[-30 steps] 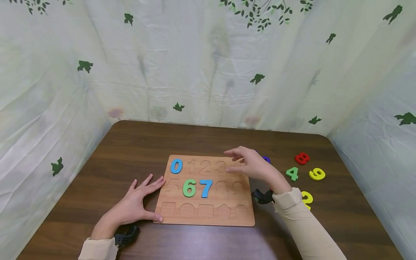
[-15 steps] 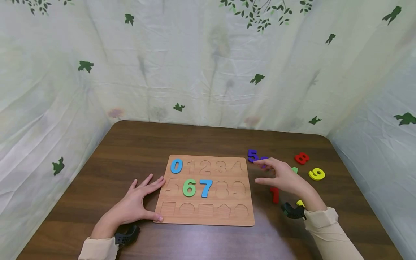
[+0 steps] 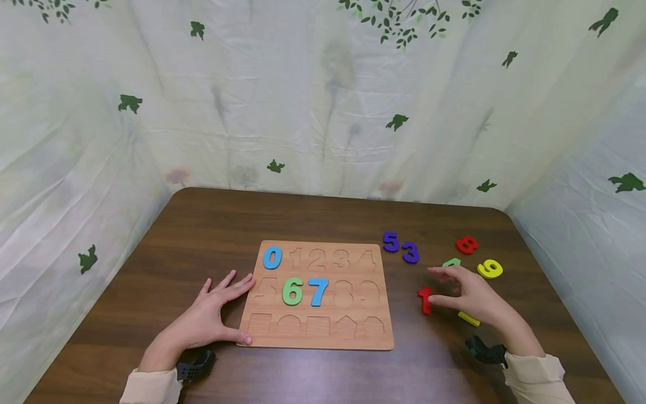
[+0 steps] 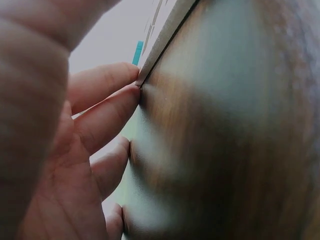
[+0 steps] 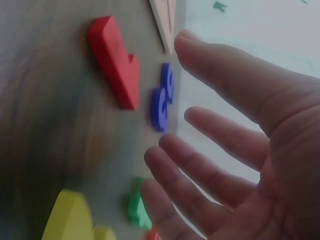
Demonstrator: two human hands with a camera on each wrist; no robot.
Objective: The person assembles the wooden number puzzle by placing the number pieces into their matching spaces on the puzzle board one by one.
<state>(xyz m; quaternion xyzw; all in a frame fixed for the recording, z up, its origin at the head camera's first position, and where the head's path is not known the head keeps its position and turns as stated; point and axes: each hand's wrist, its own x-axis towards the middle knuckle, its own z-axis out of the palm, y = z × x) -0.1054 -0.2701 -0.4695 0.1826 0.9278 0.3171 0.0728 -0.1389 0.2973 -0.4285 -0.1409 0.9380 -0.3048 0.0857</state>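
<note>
Near red 1 [image 3: 424, 300] | right-hand grip [image 3: 471, 293] | partly hides yellow piece [image 3: 469, 319]

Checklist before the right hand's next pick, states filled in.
1. Board steadied: ok, left hand touches its left edge.
2. Right hand free: ok, holds nothing.
3. Red 1 gripped: not ok, thumb apart from it in the wrist view.
4. Slot for 1 vacant: ok.
5. Yellow 2 fully visible: not ok, right hand partly covers it.
6. 0, 6, 7 fully seated: cannot tell.
</note>
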